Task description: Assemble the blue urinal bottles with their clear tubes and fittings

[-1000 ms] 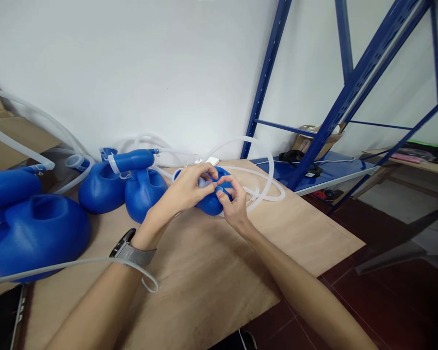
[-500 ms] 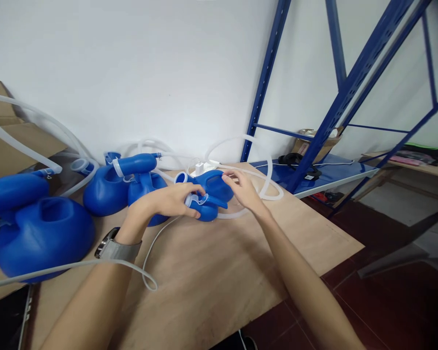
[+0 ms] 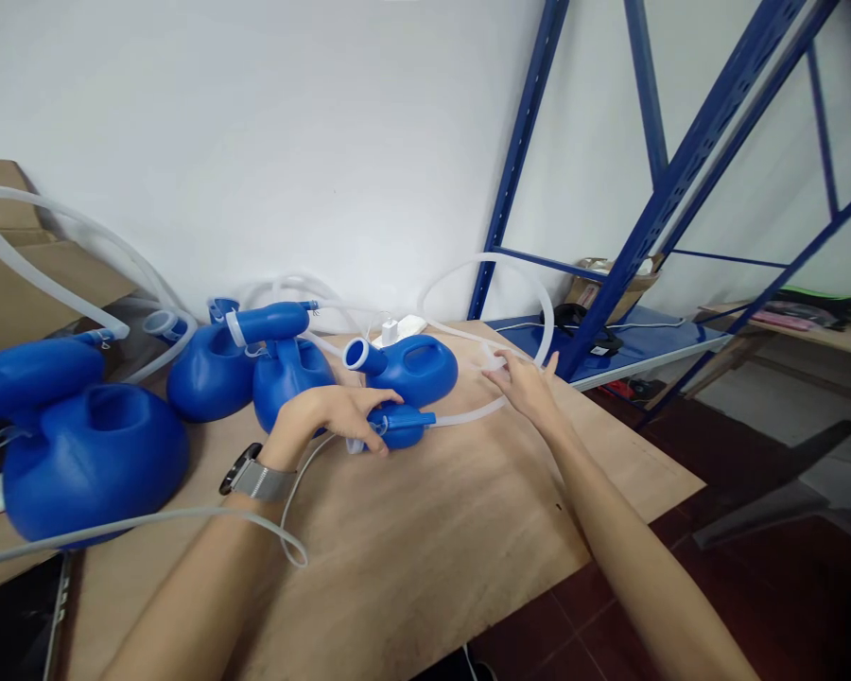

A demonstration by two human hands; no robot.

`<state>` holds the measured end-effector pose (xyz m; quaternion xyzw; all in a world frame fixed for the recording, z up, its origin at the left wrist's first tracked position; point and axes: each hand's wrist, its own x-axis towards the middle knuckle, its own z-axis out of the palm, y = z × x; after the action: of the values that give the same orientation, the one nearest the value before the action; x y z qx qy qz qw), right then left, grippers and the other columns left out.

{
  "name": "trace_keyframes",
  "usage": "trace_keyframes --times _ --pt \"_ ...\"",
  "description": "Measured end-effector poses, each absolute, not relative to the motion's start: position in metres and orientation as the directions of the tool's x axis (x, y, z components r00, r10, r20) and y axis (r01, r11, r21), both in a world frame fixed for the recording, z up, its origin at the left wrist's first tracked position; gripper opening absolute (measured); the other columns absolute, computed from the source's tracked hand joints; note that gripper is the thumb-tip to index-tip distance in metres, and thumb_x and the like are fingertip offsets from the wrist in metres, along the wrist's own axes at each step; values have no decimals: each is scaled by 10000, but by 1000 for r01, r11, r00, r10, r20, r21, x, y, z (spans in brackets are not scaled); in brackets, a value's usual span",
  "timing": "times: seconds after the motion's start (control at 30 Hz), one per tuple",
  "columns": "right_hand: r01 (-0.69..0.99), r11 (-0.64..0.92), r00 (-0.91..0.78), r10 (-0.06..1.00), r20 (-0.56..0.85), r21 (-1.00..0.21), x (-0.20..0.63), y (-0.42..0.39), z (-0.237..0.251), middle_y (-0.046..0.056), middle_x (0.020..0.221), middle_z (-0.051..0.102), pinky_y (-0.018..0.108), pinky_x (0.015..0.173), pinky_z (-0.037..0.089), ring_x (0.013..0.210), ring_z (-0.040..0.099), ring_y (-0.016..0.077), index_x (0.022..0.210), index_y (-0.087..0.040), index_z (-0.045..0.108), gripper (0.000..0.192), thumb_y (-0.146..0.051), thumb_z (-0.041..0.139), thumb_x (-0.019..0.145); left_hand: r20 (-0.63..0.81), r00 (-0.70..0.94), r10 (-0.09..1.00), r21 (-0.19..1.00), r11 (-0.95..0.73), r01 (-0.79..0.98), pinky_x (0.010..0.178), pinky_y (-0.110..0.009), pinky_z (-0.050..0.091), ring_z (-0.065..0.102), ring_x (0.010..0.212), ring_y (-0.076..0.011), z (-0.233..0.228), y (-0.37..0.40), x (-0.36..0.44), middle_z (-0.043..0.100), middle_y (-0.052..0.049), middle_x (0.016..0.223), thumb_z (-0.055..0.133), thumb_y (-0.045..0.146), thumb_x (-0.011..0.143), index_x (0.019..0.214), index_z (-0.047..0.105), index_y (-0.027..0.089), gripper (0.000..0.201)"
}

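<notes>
My left hand [image 3: 355, 416] is closed around a rounded blue plastic urinal head [image 3: 403, 435], resting low over the table. From its narrow right end runs a translucent hose [image 3: 468, 414] that loops up behind my right hand. With its fingers closed, my right hand [image 3: 529, 383] pinches a small whitish translucent plastic piece [image 3: 494, 359], whose exact shape is partly hidden. Just behind both hands, a blue urinal bottle [image 3: 432, 378] with a handle opening lies on the table, its round mouth [image 3: 356, 354] facing left.
More blue bottles [image 3: 92, 463] with hoses stand at the left. A grey cable [image 3: 184, 513] crosses the front left. A white charger [image 3: 390, 331] sits by the wall. Blue metal shelving [image 3: 610, 274] rises right of the wooden table [image 3: 425, 567].
My right hand has left the blue bottle and moved right to the translucent piece. My left hand has drawn the urinal head slightly towards me, apart from the bottle.
</notes>
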<state>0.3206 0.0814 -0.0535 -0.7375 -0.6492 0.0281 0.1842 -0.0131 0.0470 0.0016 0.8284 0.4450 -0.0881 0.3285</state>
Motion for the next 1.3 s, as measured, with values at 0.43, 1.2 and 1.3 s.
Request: trace_keyframes --times 0.43,1.2,1.3 --pt "533 321 50 912 408 -783 240 68 26 -18 732 673 144 721 405 675 566 11 1076 -195 627 744 -815 565 668 -235 687 688 725 -347 595 1223 -413 297 342 1495 -326 -33 54 20 289 -165 1648 753 723 711 1651 213 153 1225" --pt "715 411 -273 909 315 -566 203 90 -26 -26 1643 311 499 1438 271 1601 293 190 1502 -399 382 698 -565 515 837 52 -268 962 865 -178 -469 396 -163 235 337 436 -28 36 53 -25 475 22 735 596 439 984 897 459 164 319" --pt "744 373 -287 928 239 -555 210 102 -42 -57 1690 189 531 1464 173 1655 154 217 1511 -410 355 753 -675 458 815 240 -257 936 952 -279 -128 412 -181 202 294 454 -31 36 51 -55 496 15 757 667 448 924 968 552 161 312"
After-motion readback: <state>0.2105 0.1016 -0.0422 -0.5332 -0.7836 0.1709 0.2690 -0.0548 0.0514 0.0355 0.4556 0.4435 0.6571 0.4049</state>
